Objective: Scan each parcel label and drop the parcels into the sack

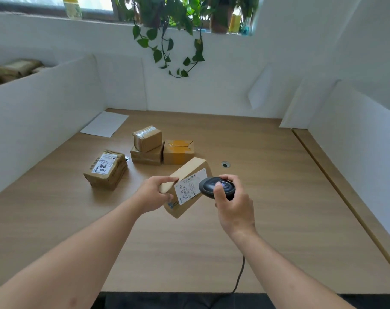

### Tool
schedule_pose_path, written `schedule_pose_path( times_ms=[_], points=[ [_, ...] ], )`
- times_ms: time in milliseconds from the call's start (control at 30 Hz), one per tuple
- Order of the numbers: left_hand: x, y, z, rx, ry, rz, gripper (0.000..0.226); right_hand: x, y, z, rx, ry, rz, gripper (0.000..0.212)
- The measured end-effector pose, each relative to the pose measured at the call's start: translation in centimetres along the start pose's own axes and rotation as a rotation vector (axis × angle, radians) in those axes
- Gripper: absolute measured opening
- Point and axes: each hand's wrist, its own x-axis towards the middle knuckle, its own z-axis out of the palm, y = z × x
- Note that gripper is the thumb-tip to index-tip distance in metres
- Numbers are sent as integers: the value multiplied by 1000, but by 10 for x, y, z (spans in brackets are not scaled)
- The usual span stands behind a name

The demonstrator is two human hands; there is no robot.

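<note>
The left hand (155,192) grips 1 parcel (185,186) above the desk (267,197), fingers curled over its near-left end, thumb on top. The parcel is tilted so that its label (190,185) faces up and toward the camera.

The right hand (230,201) holds the scanner (216,187), fingers wrapped round its body and thumb resting on its top. The scanner head sits just beside the right edge of the label, pointed at it. Its cable (240,275) runs down off the near desk edge.

Step in hand: scanning of the held parcel. Whether the scan has registered cannot be told.

Parcels left on the desk: 4.
- 1 labelled parcel (106,169), alone at the left.
- 1 small box (147,138), stacked on a flat box (146,156).
- 1 taped box (178,151), touching the right side of that stack.

The labels on those 3 boxes are not in view, so each will probably need turning before a scan.

The sack is not in view, so parcels already dropped cannot be counted. As judged from the desk, at least 5 parcels are outstanding: the held one needs dropping, and the other 4 need scanning and dropping.

A sheet of paper (104,123) lies at the far left corner of the desk.
</note>
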Motion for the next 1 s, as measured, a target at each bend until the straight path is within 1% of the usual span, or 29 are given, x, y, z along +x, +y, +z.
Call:
schedule_pose_path(
  times_ms=[200,333,433,600,700,867,1000],
  points=[
    [-45,23,20,3,108,23,58,-15,4,-34,79,-60,-57,33],
    [-89,30,40,-126,237,53,60,-33,7,-45,125,-158,-106,35],
    [-131,23,53,-162,316,53,62,-56,11,-42,153,-266,-140,26],
    [-216,-10,61,-192,419,-28,60,-110,8,-23,212,-457,-187,19],
    [-270,-38,60,-185,487,-103,59,-149,-3,-6,248,-580,-202,19],
    [-357,-95,50,-215,654,-229,61,-218,-17,26,229,-733,-234,17],
    [-421,-140,35,-276,710,-267,60,-278,-28,58,215,-819,-227,17]
  ],
)
